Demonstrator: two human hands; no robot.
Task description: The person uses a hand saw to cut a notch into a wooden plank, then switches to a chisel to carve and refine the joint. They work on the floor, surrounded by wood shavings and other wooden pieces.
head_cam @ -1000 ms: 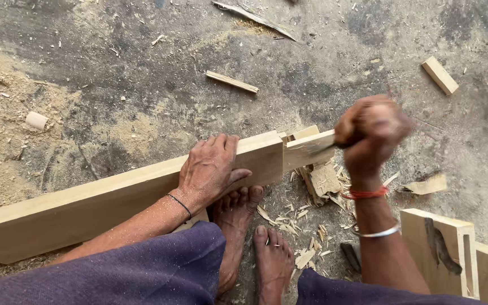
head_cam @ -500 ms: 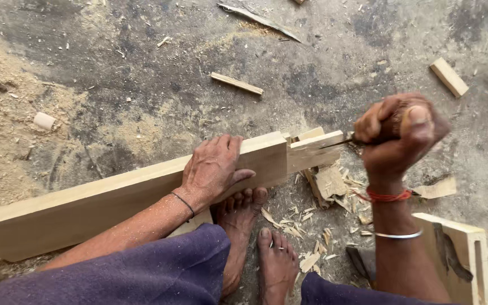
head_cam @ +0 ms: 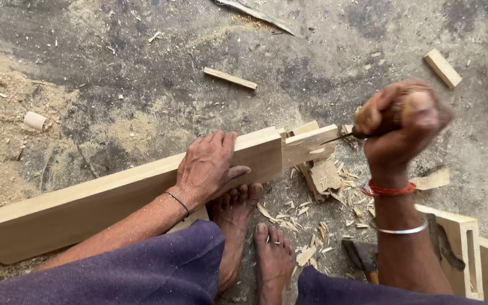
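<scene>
Shifted rightward and raised since the earlier frames, the right hand (head_cam: 402,121) is clenched round a dark wooden-handled chisel (head_cam: 362,131), its blade at the notched end of a long pale timber beam (head_cam: 142,189) lying on the concrete floor (head_cam: 142,68). Flat on the beam's top, the left hand (head_cam: 207,166) presses with fingers spread. Stiff and heavy-looking, the timber seems best steadied from above.

The left hand (head_cam: 207,166) lies palm-down, fingers spread, forearm stretched forward. The right hand (head_cam: 399,127) is raised in a closed fist, somewhat blurred, wrist bent. Both bare feet (head_cam: 255,237) rest side by side.
</scene>
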